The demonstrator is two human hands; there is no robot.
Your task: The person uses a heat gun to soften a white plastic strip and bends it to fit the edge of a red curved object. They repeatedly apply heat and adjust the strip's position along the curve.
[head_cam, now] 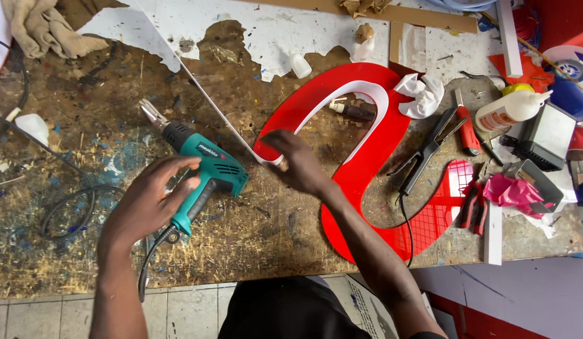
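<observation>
A large red acrylic shape (367, 157), curved like a letter, lies flat on the worn workbench (72, 125). A white plastic strip (210, 100) runs from the upper left down to the shape's tip and then follows its inner curve. My right hand (298, 163) presses on the strip at the red shape's lower-left tip, fingers bent over it. My left hand (150, 198) rests on the handle of a teal and black heat gun (203, 166), which lies on the bench with its metal nozzle pointing to the upper left.
A soldering-style tool (354, 112) lies inside the red curve. Black clamp pliers (429, 147), a red utility knife (467, 129), a white glue bottle (508, 108), crumpled white paper (423, 94) and pink rag (511, 189) crowd the right side. A cable loop (65, 207) lies at the left.
</observation>
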